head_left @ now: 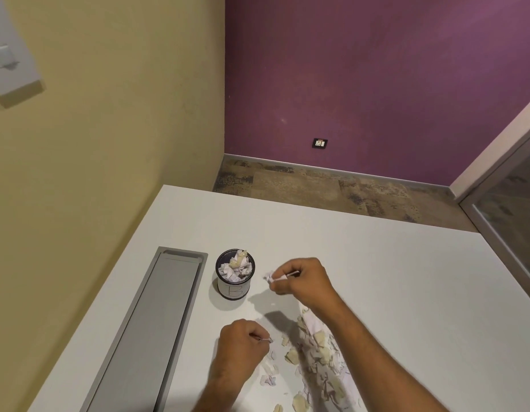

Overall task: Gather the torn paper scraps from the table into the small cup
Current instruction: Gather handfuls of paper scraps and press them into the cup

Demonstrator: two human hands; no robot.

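Right hand (302,278) grip: fingers curled, pinching a white scrap (269,276) above the worktop (376,263), just right of the small cup (234,276). Your left hand (243,343) pinches a smaller scrap (268,340) low over the worktop. Cup is heaped with paper. Loose scrap pile (320,358) lies under your right forearm.

Matt white table (361,263), dark mesh cup (234,278) with paper label, crumpled torn paper scraps (320,352).
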